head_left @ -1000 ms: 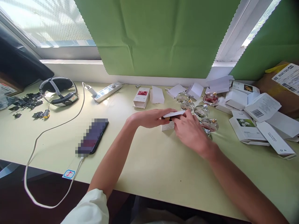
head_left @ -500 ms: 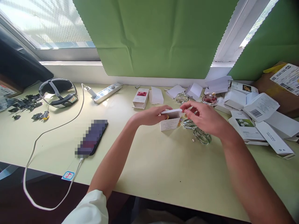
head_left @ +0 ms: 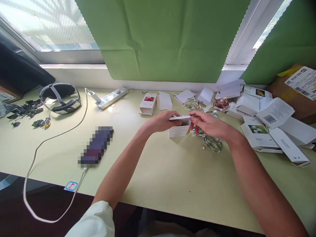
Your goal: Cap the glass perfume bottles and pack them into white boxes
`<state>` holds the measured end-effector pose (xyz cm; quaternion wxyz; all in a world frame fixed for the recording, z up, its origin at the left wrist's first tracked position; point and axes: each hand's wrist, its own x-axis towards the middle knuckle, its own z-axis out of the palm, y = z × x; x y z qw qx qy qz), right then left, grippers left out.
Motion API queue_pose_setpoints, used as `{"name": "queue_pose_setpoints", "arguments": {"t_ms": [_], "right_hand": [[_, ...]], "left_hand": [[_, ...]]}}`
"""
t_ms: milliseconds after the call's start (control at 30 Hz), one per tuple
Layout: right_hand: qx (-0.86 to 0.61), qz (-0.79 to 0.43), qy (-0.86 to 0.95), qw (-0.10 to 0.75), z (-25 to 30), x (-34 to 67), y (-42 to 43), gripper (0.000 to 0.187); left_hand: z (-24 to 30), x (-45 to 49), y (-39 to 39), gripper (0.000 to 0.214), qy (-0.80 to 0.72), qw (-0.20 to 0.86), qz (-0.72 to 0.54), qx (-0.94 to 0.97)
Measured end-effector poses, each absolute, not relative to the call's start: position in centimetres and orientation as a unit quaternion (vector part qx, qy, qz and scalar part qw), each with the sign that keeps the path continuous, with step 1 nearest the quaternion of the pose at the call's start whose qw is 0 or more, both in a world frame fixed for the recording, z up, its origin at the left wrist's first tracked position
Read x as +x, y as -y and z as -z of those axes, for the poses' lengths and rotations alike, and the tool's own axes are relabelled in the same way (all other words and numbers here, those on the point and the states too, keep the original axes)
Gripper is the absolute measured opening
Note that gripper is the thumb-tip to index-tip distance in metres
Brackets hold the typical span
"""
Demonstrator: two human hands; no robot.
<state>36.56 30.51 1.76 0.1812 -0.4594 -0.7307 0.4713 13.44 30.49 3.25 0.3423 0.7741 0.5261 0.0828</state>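
Note:
A small white cardboard box stands on the table with its top flap raised and its inside partly in view. My left hand grips the box at its upper left, the thumb near the opening. From the right, my right hand pinches the edge of the flap and the box's upper right corner. A bit of yellow shows inside the opening. Round clear glass bottles lie beside and beneath my right hand, some partly hidden by it. Another round bottle with reddish contents stands farther back.
Many opened white boxes pile up at the right, before a brown carton. A box with a red flower picture stands behind my left hand. On the left are a power strip, a phone on a cable and a headset.
My right hand has moved slightly left and down onto the box's upper right corner. The flap now lies flatter over the opening. My left hand keeps its grip.

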Motion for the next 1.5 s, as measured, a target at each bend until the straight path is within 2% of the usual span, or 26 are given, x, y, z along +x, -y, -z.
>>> {"name": "queue_pose_setpoints", "arguments": {"t_ms": [167, 333, 700, 967, 1200, 1500], "right_hand": [[-0.460, -0.495, 0.716, 0.176, -1.9, 36.3, -30.2, 0.027], [-0.468, -0.511, 0.701, 0.169, -2.0, 36.1, -30.1, 0.032], [-0.462, -0.519, 0.707, 0.129, -2.3, 36.1, -29.8, 0.031], [-0.466, -0.538, 0.692, 0.121, -2.1, 35.4, -29.4, 0.033], [-0.475, -0.516, 0.701, 0.127, -1.6, 35.2, -29.6, 0.034], [-0.494, -0.471, 0.716, 0.145, -1.2, 34.9, -29.8, 0.030]], "left_hand": [[-3.2, 13.2, -30.6, 0.038, -0.534, 0.362, -0.095, 0.758], [-3.8, 12.5, -30.6, 0.036, -0.507, 0.391, -0.124, 0.758], [-3.7, 12.5, -30.7, 0.035, -0.502, 0.366, -0.163, 0.767], [-4.2, 12.2, -30.5, 0.038, -0.504, 0.377, -0.142, 0.764], [-4.6, 9.7, -31.3, 0.042, -0.394, 0.440, -0.096, 0.802], [-4.3, 10.2, -31.3, 0.043, -0.449, 0.416, -0.096, 0.785]]}}
